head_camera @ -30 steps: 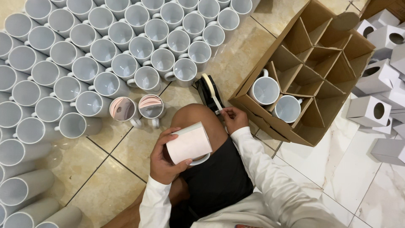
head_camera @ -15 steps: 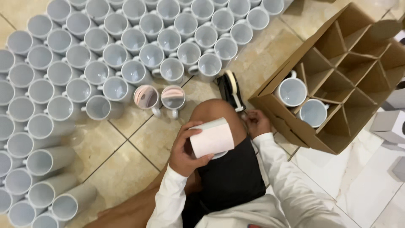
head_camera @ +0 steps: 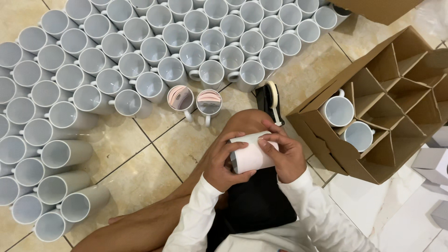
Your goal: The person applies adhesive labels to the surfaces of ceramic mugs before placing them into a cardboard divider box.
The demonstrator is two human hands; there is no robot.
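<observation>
1. Now over lap: left hand [head_camera: 223, 164] gripping paper-wrapped mug [head_camera: 251, 153] sideways.
2. Right hand [head_camera: 285, 155] clasping mug too, fingers pressing the wrap.
3. Tape dispenser [head_camera: 270, 100] just beyond knee; divided box [head_camera: 373, 112] at right, two mugs inside.

A white mug [head_camera: 252, 151] wrapped in a sheet of white paper is held on its side above the bent knee, over the tiled floor. Its open mouth is turned to the left, where a dark rim edge is seen, and its long axis is tilted slightly, the right end higher. The paper sheet is wound around the cylindrical body, and its upper edge is seen as a curved seam. The lower left part is covered by fingers, the right end by others.
</observation>
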